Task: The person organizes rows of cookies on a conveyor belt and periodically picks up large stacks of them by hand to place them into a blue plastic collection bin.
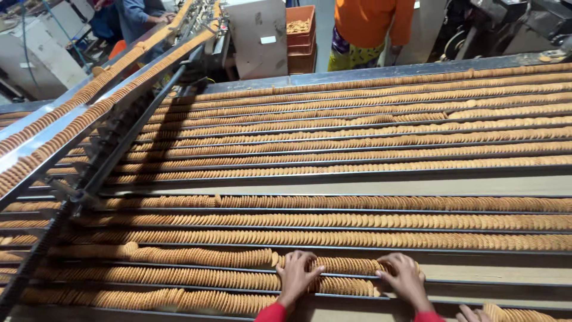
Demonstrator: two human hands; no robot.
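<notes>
Setting: a wide conveyor table (333, 186) seen from above, divided by thin metal rails into many long lanes that run left to right.
Biscuits: round golden-brown biscuits stand on edge, packed face to face, filling nearly every lane.
Left hand: the left hand (295, 275) lies palm down at the bottom centre, fingers spread and bent over the biscuit row (345, 266) in a near lane. It presses on the left end of a short stretch of that row; no closed grip can be seen.
Right hand: the right hand (405, 278) rests on the right end of that stretch, fingers curved over the last biscuits, where the row stops and bare lane follows.
Sleeves: red cuffs show at both wrists.
Other hand: fingertips of another hand (471, 313) touch a small stack of biscuits (517, 313) at the bottom right edge.
Upper left: a slanted feeder chute (89, 101) carries two more biscuit lines down toward the table.
Background: a person in an orange top (374, 21) stands beyond the far edge, beside stacked orange crates (301, 37).
</notes>
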